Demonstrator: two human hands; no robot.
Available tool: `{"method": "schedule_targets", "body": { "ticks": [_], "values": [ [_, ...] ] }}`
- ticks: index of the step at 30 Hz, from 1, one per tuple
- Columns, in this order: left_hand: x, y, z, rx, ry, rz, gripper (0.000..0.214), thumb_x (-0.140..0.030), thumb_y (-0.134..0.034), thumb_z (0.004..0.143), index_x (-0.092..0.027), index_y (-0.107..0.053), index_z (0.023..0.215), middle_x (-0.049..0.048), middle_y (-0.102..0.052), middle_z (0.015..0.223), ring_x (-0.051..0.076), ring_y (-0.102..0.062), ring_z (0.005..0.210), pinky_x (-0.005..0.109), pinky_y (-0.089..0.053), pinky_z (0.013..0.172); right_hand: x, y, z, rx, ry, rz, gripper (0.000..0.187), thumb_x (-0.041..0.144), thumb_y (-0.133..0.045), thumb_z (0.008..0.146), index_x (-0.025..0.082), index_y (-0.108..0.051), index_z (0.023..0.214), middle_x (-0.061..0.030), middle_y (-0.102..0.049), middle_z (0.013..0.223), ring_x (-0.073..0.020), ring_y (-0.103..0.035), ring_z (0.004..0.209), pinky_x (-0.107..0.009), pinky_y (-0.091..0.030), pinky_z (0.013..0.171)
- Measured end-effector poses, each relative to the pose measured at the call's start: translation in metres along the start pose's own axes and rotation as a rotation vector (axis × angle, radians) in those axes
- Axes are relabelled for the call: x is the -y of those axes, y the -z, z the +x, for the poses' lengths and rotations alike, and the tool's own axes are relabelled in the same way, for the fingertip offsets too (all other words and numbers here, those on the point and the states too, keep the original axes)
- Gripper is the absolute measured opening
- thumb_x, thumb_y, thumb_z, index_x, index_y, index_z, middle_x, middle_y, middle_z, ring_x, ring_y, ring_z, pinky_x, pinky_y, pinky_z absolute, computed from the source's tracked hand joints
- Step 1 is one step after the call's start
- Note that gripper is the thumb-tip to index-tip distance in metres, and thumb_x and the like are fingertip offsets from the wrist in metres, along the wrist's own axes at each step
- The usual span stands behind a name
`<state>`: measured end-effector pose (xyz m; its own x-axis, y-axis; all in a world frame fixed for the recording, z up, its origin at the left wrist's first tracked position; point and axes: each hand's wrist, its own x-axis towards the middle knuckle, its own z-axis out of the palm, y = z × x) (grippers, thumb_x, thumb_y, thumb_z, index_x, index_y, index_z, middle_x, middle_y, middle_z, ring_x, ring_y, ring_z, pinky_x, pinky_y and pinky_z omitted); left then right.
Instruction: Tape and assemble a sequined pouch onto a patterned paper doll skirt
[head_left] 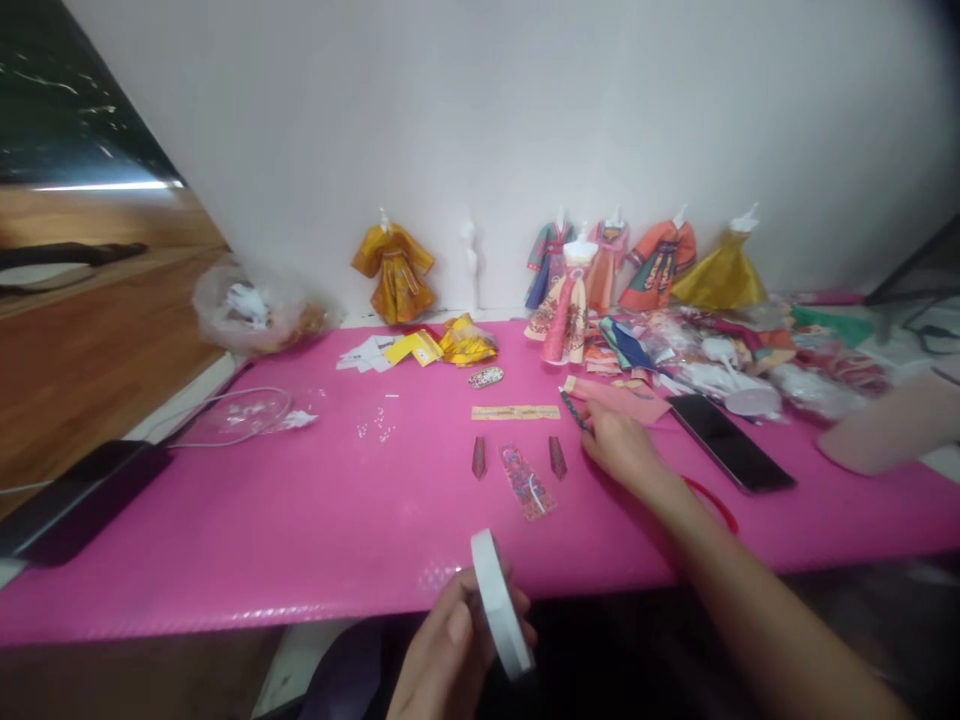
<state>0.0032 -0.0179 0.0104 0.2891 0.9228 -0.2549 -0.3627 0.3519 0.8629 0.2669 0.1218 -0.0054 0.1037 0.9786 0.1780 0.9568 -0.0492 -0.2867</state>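
Observation:
My left hand [457,630] is closed around a roll of white tape [499,605], held on edge at the table's front edge. Out over the table reaches my right hand [619,447], its fingers pinched at the end of a narrow dark green patterned strip [571,405]. Beside those fingers lies a peach fabric piece [630,402]. Left of the hand are a long beige patterned strip [515,412], two small dark pointed pieces, one left [479,457] and one right [557,457], and a pink-and-blue patterned piece [527,482] with a small white strip on it.
A black phone [731,443] and a red band [712,502] lie near my right arm. Doll-sized dresses on white forms [394,265] line the wall. Fabric and plastic bags [720,365] are piled at right. A black case [75,500] and white cable are at left.

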Motion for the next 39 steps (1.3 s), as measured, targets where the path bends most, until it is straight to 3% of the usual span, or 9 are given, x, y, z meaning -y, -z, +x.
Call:
{"method": "schedule_targets", "body": {
  "ticks": [4, 10, 14, 20, 24, 29, 33, 35, 39],
  "values": [
    [0.009, -0.003, -0.007, 0.026, 0.003, -0.051, 0.034, -0.049, -0.069, 0.083, -0.015, -0.067, 0.09, 0.0066, -0.065, 0.083, 0.018, -0.059, 0.071, 0.028, -0.047, 0.066, 0.008, 0.022, -0.026, -0.11, 0.068, 0.106, 0.028, 0.015, -0.054, 0.089, 0.016, -0.067, 0.114, -0.0087, -0.073, 0.094, -0.0233, -0.068, 0.083, -0.035, -0.051, 0.074],
    [0.025, -0.005, -0.022, 0.029, -0.062, -0.025, 0.029, -0.037, -0.074, 0.08, -0.015, -0.065, 0.097, 0.0057, -0.064, 0.087, 0.015, -0.056, 0.073, 0.028, -0.045, 0.068, 0.036, 0.06, -0.089, -0.278, 0.144, 0.409, 0.025, 0.026, -0.051, 0.092, 0.022, -0.068, 0.11, -0.0043, -0.069, 0.093, -0.0175, -0.065, 0.073, -0.03, -0.053, 0.068],
    [0.02, -0.01, -0.035, 0.042, -0.101, 0.0, 0.032, -0.033, -0.075, 0.078, -0.015, -0.064, 0.103, 0.0061, -0.064, 0.091, 0.017, -0.056, 0.078, 0.029, -0.044, 0.072, 0.052, 0.079, -0.129, -0.207, 0.154, 0.763, 0.023, 0.027, -0.054, 0.093, 0.026, -0.067, 0.112, -0.003, -0.067, 0.092, -0.0158, -0.067, 0.072, -0.027, -0.058, 0.064],
    [0.016, -0.015, -0.043, 0.074, -0.135, 0.044, 0.04, -0.025, -0.079, 0.071, -0.018, -0.064, 0.107, 0.005, -0.064, 0.094, 0.018, -0.058, 0.083, 0.028, -0.045, 0.074, 0.056, 0.081, -0.166, -0.358, 0.129, 1.074, 0.024, 0.02, -0.076, 0.077, 0.028, -0.068, 0.098, 0.0006, -0.066, 0.086, -0.0161, -0.067, 0.074, -0.026, -0.059, 0.066],
    [0.025, -0.012, -0.044, 0.134, -0.129, 0.006, 0.049, -0.026, -0.083, 0.069, -0.02, -0.064, 0.114, 0.0067, -0.065, 0.101, 0.023, -0.062, 0.094, 0.033, -0.047, 0.081, 0.055, 0.077, -0.178, -0.495, 0.042, 1.274, 0.013, 0.03, -0.065, 0.091, 0.027, -0.068, 0.103, -0.002, -0.066, 0.078, -0.0171, -0.064, 0.068, -0.029, -0.057, 0.061],
    [0.035, -0.011, -0.044, 0.226, -0.089, -0.081, 0.058, -0.025, -0.085, 0.069, -0.025, -0.062, 0.122, 0.0071, -0.067, 0.109, 0.024, -0.063, 0.103, 0.035, -0.049, 0.088, 0.06, 0.079, -0.177, -0.321, 0.041, 1.66, 0.014, 0.033, -0.068, 0.089, 0.026, -0.057, 0.084, 0.0022, -0.056, 0.071, -0.0121, -0.053, 0.056, -0.025, -0.053, 0.053],
    [0.033, -0.015, -0.045, 0.216, -0.099, -0.097, 0.053, -0.028, -0.082, 0.073, -0.024, -0.063, 0.123, 0.0072, -0.068, 0.104, 0.022, -0.065, 0.095, 0.033, -0.052, 0.083, 0.063, 0.08, -0.174, -0.178, 0.012, 1.711, 0.02, 0.028, -0.07, 0.084, 0.025, -0.051, 0.08, 0.0053, -0.046, 0.066, -0.0117, -0.049, 0.055, -0.024, -0.051, 0.052],
    [0.029, -0.018, -0.046, 0.198, -0.088, -0.089, 0.049, -0.03, -0.079, 0.077, -0.023, -0.063, 0.122, 0.0069, -0.069, 0.1, 0.021, -0.065, 0.091, 0.033, -0.052, 0.082, 0.063, 0.079, -0.175, -0.134, 0.042, 1.66, 0.01, 0.036, -0.061, 0.091, 0.026, -0.06, 0.091, 0.003, -0.053, 0.067, -0.0127, -0.052, 0.053, -0.026, -0.052, 0.051],
    [0.02, -0.024, -0.05, 0.17, -0.054, -0.099, 0.04, -0.037, -0.074, 0.082, -0.018, -0.067, 0.116, 0.0082, -0.069, 0.095, 0.02, -0.064, 0.085, 0.032, -0.051, 0.08, 0.062, 0.08, -0.183, 0.037, 0.117, 1.541, 0.027, 0.044, -0.052, 0.096, 0.023, -0.069, 0.099, -0.0053, -0.07, 0.076, -0.0191, -0.068, 0.068, -0.031, -0.059, 0.06]
  ]
}}
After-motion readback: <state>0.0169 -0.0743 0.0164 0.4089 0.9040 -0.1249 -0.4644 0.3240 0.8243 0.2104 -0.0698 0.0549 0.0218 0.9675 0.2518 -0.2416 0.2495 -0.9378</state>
